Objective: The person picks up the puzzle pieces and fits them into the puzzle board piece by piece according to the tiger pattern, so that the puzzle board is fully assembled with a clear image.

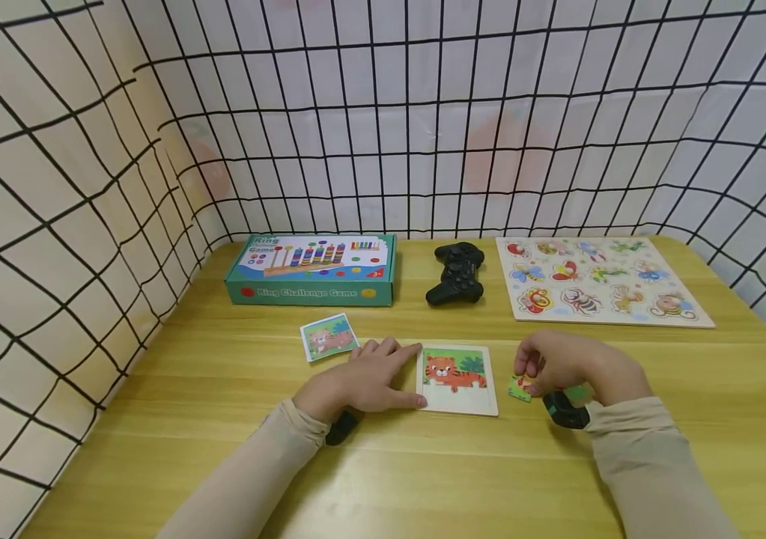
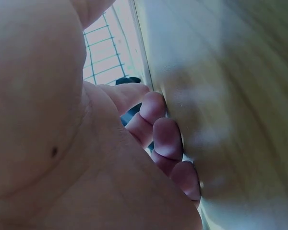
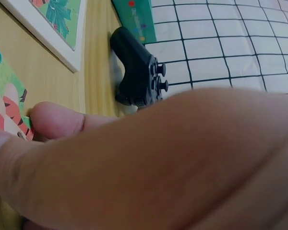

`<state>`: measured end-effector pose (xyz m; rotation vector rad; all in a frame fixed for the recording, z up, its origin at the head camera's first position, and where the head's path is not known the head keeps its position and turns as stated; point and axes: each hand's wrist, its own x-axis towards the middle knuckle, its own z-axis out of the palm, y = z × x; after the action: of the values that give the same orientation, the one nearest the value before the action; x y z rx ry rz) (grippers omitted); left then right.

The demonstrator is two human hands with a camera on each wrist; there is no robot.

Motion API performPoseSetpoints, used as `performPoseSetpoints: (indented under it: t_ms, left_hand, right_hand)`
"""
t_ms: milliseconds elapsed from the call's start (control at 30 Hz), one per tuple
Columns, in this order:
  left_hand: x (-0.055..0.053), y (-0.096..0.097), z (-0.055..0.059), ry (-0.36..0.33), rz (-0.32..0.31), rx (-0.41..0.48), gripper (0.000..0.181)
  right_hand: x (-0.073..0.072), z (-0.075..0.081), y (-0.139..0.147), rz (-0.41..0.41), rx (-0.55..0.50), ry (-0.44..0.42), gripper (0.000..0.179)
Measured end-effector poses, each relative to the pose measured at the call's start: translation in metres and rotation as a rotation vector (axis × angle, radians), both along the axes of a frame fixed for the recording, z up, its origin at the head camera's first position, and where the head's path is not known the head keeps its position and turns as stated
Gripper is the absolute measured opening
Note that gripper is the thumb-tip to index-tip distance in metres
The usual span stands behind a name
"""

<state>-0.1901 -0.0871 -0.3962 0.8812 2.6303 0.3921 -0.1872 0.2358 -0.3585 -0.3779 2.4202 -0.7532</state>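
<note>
A small puzzle board with a white border lies in the middle of the table, its upper part filled with a tiger and green leaves, its lower strip bare. My left hand rests flat beside it, with index fingertip at the upper left corner and thumb at the lower left one. To the board's right, my right hand pinches a green puzzle piece between thumb and fingers. Striped orange legs show on that puzzle piece in the right wrist view. Another green piece is partly hidden behind the right wrist.
A tiger picture card lies beyond the left hand. Farther back stand a green Ring Challenge Game box, a black game controller and a wooden insect puzzle board. Black grid netting encloses the table's back and sides.
</note>
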Motion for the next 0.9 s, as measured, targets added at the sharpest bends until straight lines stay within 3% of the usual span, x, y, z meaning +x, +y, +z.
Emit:
performPoseSetpoints:
  t_ms: [167, 400, 600, 900]
  left_hand:
    - [-0.001, 0.0, 0.001, -0.003, -0.006, 0.005, 0.091]
    - [0.0, -0.001, -0.001, -0.001, -0.001, 0.013, 0.091]
    - [0.004, -0.005, -0.005, 0.005, 0.007, 0.008, 0.091]
    - [0.002, -0.004, -0.002, 0.016, -0.015, 0.016, 0.098]
  right_hand:
    - [0.001, 0.002, 0.003, -0.036, -0.047, -0.012, 0.021]
    - [0.003, 0.0, 0.001, -0.087, -0.066, 0.002, 0.037]
    - [0.003, -0.006, -0.005, -0.062, -0.023, 0.051, 0.037]
    - [-0.003, -0.002, -0.002, 0.058, -0.195, 0.118, 0.016]
